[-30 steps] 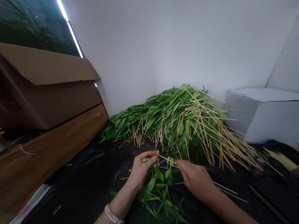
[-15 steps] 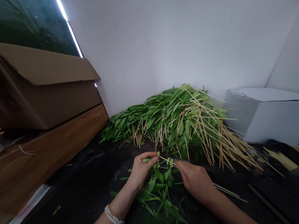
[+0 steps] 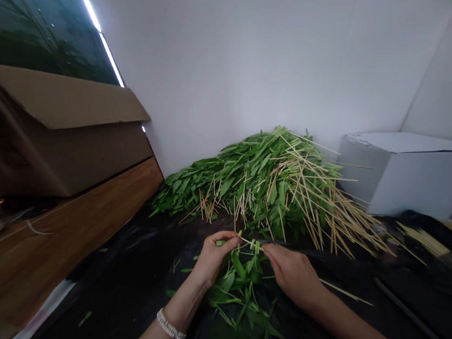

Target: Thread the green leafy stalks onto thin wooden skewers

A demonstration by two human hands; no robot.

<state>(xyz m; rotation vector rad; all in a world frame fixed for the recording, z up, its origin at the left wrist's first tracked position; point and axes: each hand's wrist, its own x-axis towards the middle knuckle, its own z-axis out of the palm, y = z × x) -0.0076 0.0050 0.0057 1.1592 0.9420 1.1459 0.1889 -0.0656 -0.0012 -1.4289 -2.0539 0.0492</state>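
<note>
My left hand, with a white beaded bracelet at the wrist, pinches a green leafy stem at the tip of a thin wooden skewer. My right hand is closed on the skewer's other end. Between the hands, short pale-green stem pieces sit on the skewer, and leaves hang below them. Loose leafy greens lie on the black plastic sheet under and between my hands.
Ahead, a big heap of leafy greens with many skewers sticking out leans toward the wall. A white box stands right, with more skewers before it. An open cardboard box rests on a wooden ledge at left.
Both hands stay almost in place, still holding the skewer and the stem. The view shifts very slightly; the stem pieces on the skewer sit a little closer together.
</note>
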